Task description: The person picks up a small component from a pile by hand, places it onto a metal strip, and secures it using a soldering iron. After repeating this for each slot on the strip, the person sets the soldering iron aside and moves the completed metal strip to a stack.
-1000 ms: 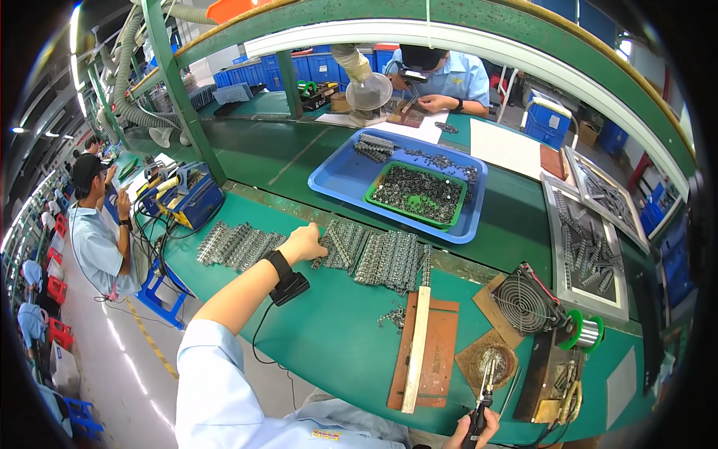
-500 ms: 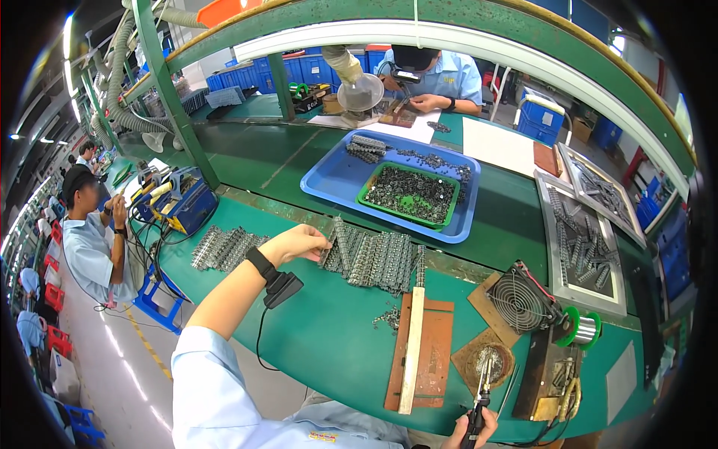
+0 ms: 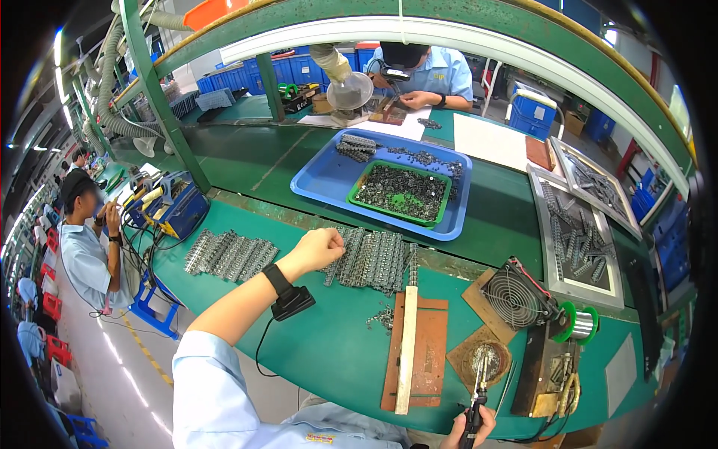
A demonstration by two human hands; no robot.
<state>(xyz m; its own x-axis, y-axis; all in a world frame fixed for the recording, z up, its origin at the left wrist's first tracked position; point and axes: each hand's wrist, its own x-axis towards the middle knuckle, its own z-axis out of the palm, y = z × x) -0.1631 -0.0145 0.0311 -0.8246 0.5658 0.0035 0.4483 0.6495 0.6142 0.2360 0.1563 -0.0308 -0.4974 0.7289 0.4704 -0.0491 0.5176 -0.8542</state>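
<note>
My left hand rests at the left end of a row of dark grey metal part strips on the green bench. Its fingers are curled together, and whatever sits between them is hidden. A black strap with a corded box is around that wrist. At the lower right, my right hand grips the black handle of a soldering iron. The iron's metal tip points over a round dish on a brown board. Between the hands, a pale wooden bar lies on a reddish-brown board, one strip at its far end.
More strips lie at the left. Beyond the row stands a blue tray holding a green tray of small parts. A fan, a solder spool and framed trays stand right. Co-workers sit opposite and left.
My left hand has moved slightly right along the row. The strip that leaned at an angle beside it no longer shows tilted. My right hand keeps the iron over the dish.
</note>
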